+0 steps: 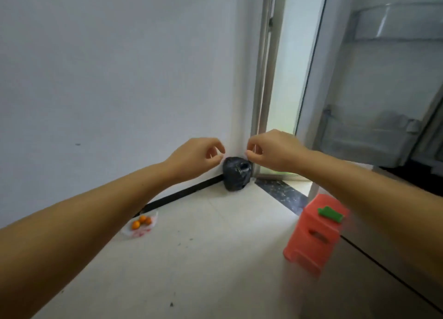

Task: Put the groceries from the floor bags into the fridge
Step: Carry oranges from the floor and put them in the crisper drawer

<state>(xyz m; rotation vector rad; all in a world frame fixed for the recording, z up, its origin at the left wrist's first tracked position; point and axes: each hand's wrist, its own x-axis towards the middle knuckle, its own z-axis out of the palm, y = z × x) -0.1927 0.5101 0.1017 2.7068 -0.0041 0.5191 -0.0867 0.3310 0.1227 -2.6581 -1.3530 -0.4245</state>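
Observation:
A small black plastic bag [236, 176] sits on the floor in the corner where the white wall meets a door frame. My left hand [195, 158] and my right hand [275, 151] are stretched out just above it, one to each side, apart from each other. On both hands the fingers are curled and the thumb and forefinger pinch together, with nothing visible in them. By the wall to the left, a clear bag with three small oranges [141, 223] lies on the floor. The fridge door [374, 91] stands open at the right, its door shelves looking bare.
A red plastic stool [311, 235] stands on the floor at the right with a flat green thing [330, 213] on top. Behind the black bag is a metal door frame [265, 79] with bright light. The fridge's lower front [383, 270] runs along the right edge.

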